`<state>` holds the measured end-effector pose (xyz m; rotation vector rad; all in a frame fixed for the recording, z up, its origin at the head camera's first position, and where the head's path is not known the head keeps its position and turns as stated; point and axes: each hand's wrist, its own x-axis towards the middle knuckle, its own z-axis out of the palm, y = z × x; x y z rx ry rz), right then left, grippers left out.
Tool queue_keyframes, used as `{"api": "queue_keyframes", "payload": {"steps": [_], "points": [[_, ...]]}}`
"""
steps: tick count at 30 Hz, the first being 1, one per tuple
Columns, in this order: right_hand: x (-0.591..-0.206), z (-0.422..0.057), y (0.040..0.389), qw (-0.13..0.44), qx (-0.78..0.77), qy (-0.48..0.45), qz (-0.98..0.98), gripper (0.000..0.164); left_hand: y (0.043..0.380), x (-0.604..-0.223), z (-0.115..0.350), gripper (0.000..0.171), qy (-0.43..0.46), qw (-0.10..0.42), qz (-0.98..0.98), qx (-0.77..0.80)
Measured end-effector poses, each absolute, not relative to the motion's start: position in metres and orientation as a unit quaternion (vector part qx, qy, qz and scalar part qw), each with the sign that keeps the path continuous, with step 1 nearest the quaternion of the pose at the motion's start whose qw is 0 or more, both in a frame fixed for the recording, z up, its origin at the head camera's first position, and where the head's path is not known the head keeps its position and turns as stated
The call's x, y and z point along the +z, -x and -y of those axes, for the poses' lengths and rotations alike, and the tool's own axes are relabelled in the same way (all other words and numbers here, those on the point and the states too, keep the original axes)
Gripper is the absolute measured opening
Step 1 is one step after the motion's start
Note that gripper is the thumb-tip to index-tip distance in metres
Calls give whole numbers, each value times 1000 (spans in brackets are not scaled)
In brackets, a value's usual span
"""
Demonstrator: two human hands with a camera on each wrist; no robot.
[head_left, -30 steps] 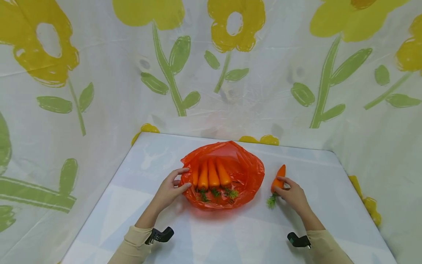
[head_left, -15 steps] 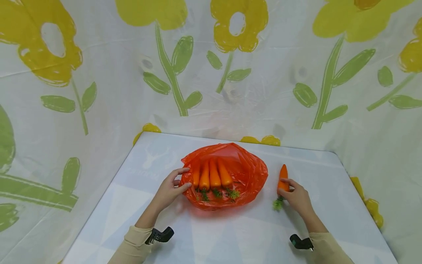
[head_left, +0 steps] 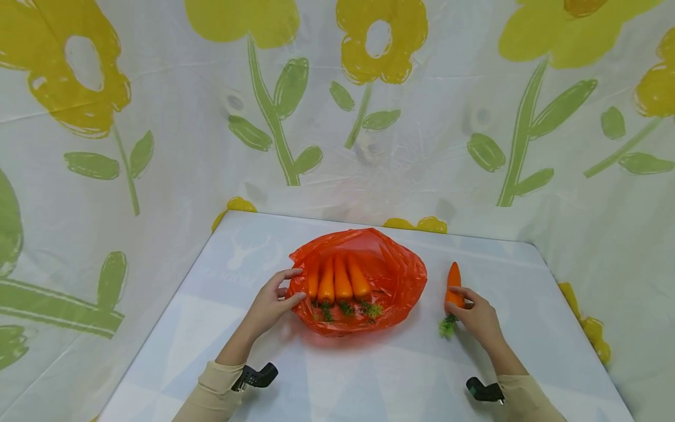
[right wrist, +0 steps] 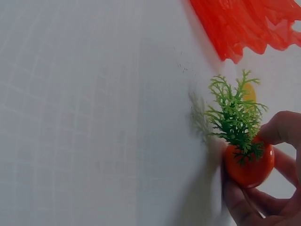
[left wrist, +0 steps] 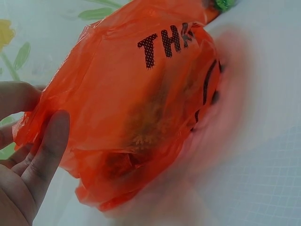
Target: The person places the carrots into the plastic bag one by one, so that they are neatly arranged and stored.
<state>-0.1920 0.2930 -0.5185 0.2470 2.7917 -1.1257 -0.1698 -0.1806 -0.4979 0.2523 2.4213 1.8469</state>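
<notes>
An open red plastic bag (head_left: 392, 293) lies mid-table with several carrots (head_left: 343, 285) side by side in it, green tops toward the person. At its left edge my left hand (head_left: 272, 299) pinches the plastic between thumb and fingers. Dark printed letters show on the bag's side in the left wrist view. Right of the bag, my right hand (head_left: 476, 315) grips a single carrot (head_left: 454, 278), tip pointing away and leafy top (right wrist: 237, 117) toward the person. Its thumb and fingers are curled about the thick end in the right wrist view.
The white patterned table (head_left: 337, 381) is enclosed by a flower-print curtain (head_left: 411, 164) at the back and sides. A black wrist camera (head_left: 258, 375) sits on the left wrist, another camera (head_left: 482, 390) on the right.
The right hand has shifted slightly right with its carrot, which now points more directly away from the person. The left hand keeps its hold on the bag's edge.
</notes>
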Motion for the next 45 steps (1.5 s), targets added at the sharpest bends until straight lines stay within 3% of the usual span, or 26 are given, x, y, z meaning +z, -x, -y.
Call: {"api": "queue_keyframes", "payload": {"steps": [45], "points": [[-512,-291,182,41,-407,-63,-910,59,170,-496,179,54,-87,47,-785,611]]}}
